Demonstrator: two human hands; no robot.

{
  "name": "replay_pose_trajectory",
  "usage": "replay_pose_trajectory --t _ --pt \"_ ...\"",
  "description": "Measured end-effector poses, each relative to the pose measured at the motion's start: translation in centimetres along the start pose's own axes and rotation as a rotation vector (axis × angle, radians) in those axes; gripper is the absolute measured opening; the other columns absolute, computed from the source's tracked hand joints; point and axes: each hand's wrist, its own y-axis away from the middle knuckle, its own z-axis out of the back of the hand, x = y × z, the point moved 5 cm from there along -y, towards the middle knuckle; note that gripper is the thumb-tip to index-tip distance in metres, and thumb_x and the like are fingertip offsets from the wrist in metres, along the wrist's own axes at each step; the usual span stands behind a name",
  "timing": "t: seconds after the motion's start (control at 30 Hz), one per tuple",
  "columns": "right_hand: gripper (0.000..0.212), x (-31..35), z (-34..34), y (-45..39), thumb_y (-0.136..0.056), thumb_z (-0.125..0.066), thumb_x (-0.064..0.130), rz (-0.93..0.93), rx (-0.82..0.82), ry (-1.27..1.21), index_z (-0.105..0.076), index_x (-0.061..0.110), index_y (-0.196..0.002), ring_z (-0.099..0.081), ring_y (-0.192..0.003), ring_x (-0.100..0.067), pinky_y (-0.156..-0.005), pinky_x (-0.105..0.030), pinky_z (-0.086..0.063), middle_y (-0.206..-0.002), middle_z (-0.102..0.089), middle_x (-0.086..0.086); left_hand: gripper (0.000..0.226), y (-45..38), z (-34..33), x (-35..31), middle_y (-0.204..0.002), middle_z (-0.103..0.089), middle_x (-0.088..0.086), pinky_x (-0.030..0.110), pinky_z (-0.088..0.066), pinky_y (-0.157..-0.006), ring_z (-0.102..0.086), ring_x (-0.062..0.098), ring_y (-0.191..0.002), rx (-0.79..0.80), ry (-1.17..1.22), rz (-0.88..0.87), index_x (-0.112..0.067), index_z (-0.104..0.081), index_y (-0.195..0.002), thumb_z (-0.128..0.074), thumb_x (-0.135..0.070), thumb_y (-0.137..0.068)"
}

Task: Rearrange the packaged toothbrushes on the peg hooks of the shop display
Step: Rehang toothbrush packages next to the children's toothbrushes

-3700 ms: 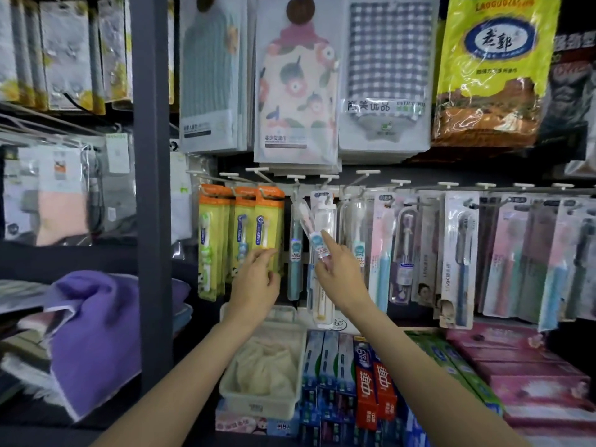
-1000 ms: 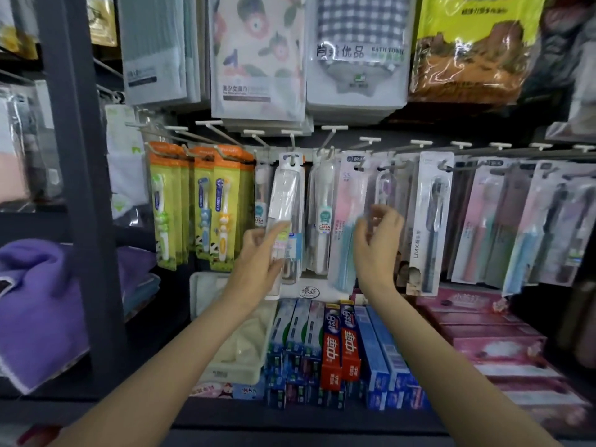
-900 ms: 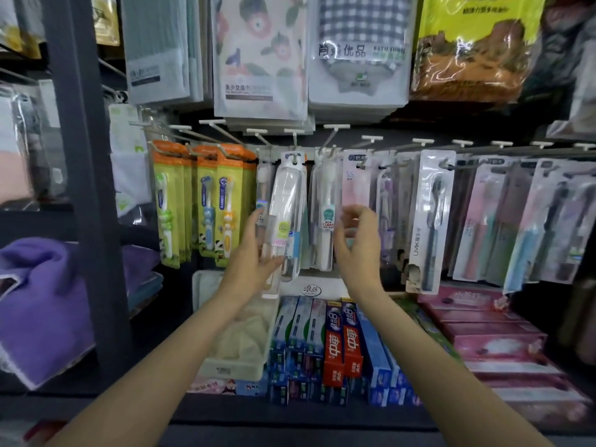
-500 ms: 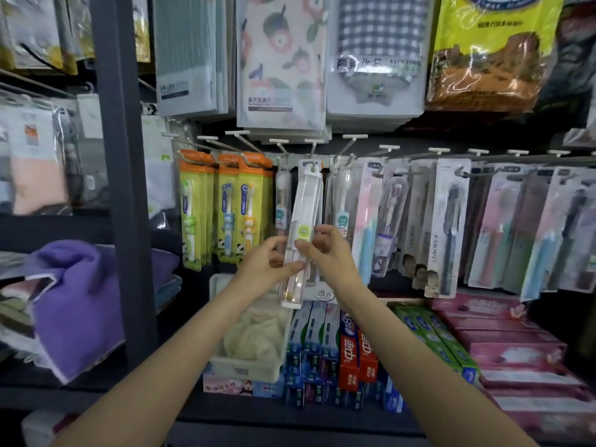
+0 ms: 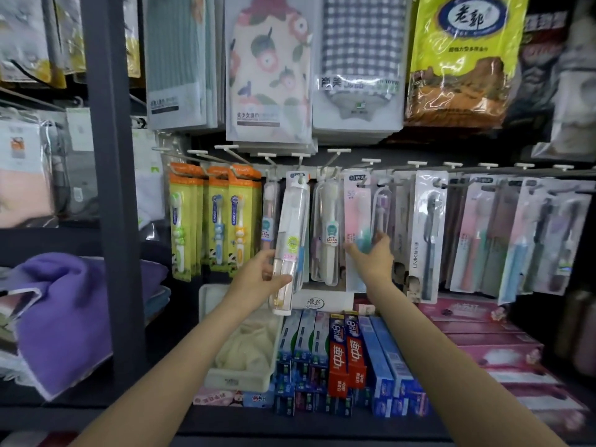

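While the left hand (image 5: 258, 279) grips a long clear toothbrush pack (image 5: 288, 246) at centre frame, thumb across the front and fingers curled behind, the pack leans a bit, top to the right; its hang tab sits up by a peg hook (image 5: 301, 162), can't tell if it's actually on the hook. Right hand (image 5: 371, 256), just right of centre, is motion-blurred: fingers spread and loose, holding nothing, reaching at the pink/teal toothbrush pack (image 5: 356, 233) w/ fingertips right at its teal handle; contact unclear.

Between the two hangs another clear pack (image 5: 329, 233) w/ a "CLEAN" sticker. Left of centre, 3 yellow-orange kids' brush packs (image 5: 214, 221) hang side by side. Right of centre, a white pack w/ dark brush (image 5: 427, 233), then pastel packs running to the right edge. Lower centre: toothpaste boxes (image 5: 346, 353) in red & blue, a white bin (image 5: 235, 379) beside them on the left. Purple towel (image 5: 64, 317) at lower left, behind a dark upright post (image 5: 109, 188).
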Motion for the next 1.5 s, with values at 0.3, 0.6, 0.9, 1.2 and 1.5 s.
replay_pose_trajectory --t 0.3,0.6,0.9,1.2,1.5 --pt "0.043 -0.8 3.0 0.8 -0.088 -0.058 0.004 0.096 0.153 0.044 -0.045 0.009 -0.129 -0.052 -0.096 -0.02 -0.082 -0.031 -0.046 -0.125 -0.054 -0.013 0.057 0.3 -0.3 0.2 -0.116 -0.059 0.01 0.025 -0.04 -0.08 -0.051 0.015 -0.096 -0.083 -0.065 0.037 -0.011 -0.042 -0.134 -0.066 -0.022 -0.084" --pt "0.058 3.3 9.0 1.0 -0.087 -0.051 -0.004 0.492 -0.017 0.574 -0.039 0.022 -0.138 -0.053 -0.067 -0.019 -0.05 -0.022 -0.042 -0.11 -0.061 -0.017 0.054 0.9 -2.2 -0.6 -0.093 -0.055 0.004 0.038 -0.05 -0.082 -0.057 0.023 -0.088 -0.18 -0.148 0.049 -0.01 -0.041 -0.133 -0.063 -0.025 -0.086" --pt "0.059 1.2 6.2 2.4 -0.083 -0.051 -0.003 0.47 0.182 0.947 -0.045 0.026 -0.134 -0.053 -0.114 -0.027 -0.103 -0.046 -0.038 -0.128 -0.055 -0.005 0.058 0.8 -2.6 0.2 -0.114 -0.061 0.014 0.044 -0.05 -0.086 -0.059 0.029 -0.101 -0.215 -0.109 0.011 -0.008 -0.038 -0.137 -0.062 -0.025 -0.087" --pt "0.033 -2.4 14.0 4.6 -0.085 -0.056 0.002 0.216 -0.054 0.187 -0.046 0.012 -0.115 -0.05 -0.063 -0.01 -0.049 -0.017 -0.043 -0.093 -0.053 -0.002 0.064 2.1 -2.9 -0.9 -0.133 -0.039 0.019 0.045 -0.037 -0.102 -0.04 0.033 -0.122 -0.427 -0.196 0.07 -0.007 -0.029 -0.141 -0.058 0.0 -0.084" --pt "0.034 -8.8 24.3 1.5 -0.091 -0.051 0.013 0.026 -0.126 0.097 -0.048 0.003 -0.123 -0.054 -0.081 -0.026 -0.062 -0.027 -0.043 -0.106 -0.058 -0.017 0.04 2.9 -12.7 -7.5 -0.128 -0.038 0.013 0.032 -0.034 -0.102 -0.038 0.026 -0.121 -0.434 -0.192 -0.097 -0.01 -0.047 -0.121 -0.058 -0.001 -0.084"
